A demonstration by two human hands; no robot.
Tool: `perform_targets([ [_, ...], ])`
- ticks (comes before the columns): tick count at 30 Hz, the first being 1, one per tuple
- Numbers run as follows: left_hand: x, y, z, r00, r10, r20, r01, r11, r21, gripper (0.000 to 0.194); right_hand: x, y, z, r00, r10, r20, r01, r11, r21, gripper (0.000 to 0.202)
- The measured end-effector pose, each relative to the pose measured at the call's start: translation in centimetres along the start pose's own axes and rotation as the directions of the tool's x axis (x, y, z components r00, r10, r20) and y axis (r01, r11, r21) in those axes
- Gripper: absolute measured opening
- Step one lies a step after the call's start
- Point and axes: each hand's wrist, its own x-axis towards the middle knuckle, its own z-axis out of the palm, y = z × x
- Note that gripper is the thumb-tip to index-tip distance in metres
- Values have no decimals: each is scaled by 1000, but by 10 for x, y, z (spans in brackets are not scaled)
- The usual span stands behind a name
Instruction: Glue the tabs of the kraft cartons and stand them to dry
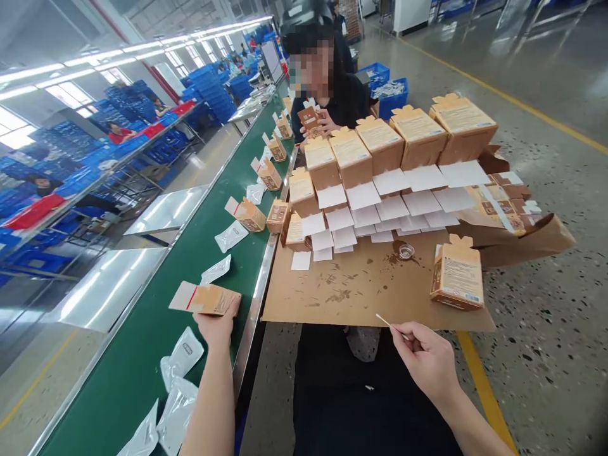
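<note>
Factory floor's stretching out behind everything, with tons of blue bins (pixel 206 95) filling the left. Three silver pouches (pixel 186 351) are lying nearest on the green belt (pixel 107 405); two more are sitting just past one box (pixel 213 300), which the left hand (pixel 216 326) is gripping, fingers partly curled around it. Four clearer boxes (pixel 253 215) are standing farther up. Across the cardboard (pixel 304 294), one person (pixel 350 95) is handling another carton (pixel 308 118). Five stacked cartons (pixel 350 155) are forming the top row, one clear dish (pixel 406 252) is sitting below, and the right hand (pixel 425 358) is pinching one swab (pixel 382 320) between closed fingertips, near one lone carton (pixel 458 275).
</note>
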Motion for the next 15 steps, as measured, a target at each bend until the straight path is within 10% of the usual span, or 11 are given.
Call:
perform_targets([
  [4, -12, -12, -4, 999, -43, 30, 43, 999, -7, 93, 8, -3, 1, 999, 32, 33, -33, 999, 6, 35],
  [9, -66, -34, -2, 917, 357, -177, -374, 924, -77, 84, 7, 1, -21, 997, 66, -29, -67, 996, -56, 31],
  [15, -64, 23, 97, 797, 581, 167, -571, 814, -106, 51, 20, -7, -29, 997, 40, -72, -45, 996, -74, 31],
])
